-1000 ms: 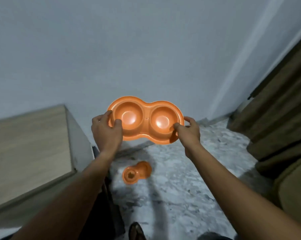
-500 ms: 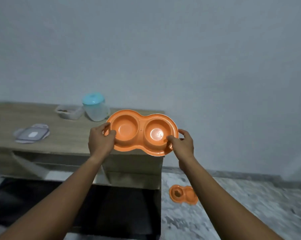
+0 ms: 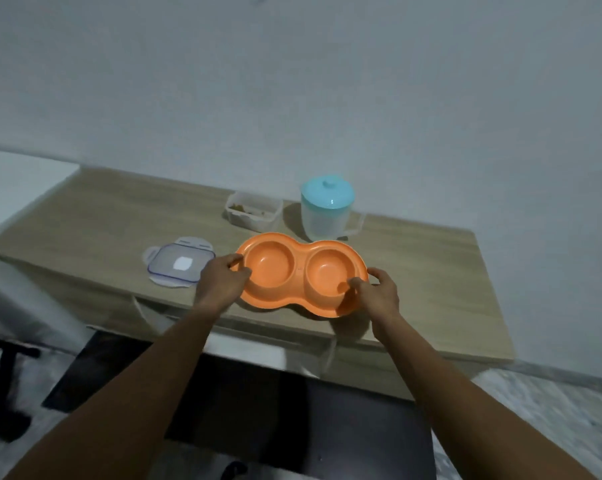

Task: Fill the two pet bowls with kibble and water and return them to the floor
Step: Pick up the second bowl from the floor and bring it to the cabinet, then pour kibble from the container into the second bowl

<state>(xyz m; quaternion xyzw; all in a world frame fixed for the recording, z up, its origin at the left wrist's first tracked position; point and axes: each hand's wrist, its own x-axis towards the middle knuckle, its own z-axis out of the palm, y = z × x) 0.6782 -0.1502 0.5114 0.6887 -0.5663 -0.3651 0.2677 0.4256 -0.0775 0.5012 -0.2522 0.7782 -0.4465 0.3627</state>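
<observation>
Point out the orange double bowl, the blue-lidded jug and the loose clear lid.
orange double bowl [image 3: 300,271]: head view, ridge between its wells.
blue-lidded jug [image 3: 325,216]: head view, its translucent body.
loose clear lid [image 3: 180,264]: head view, its middle.

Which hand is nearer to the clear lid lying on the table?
Left. The left hand grips the left end of the orange double bowl, just beside the clear lid; the right hand grips the right end, the whole bowl away from the lid.
</observation>
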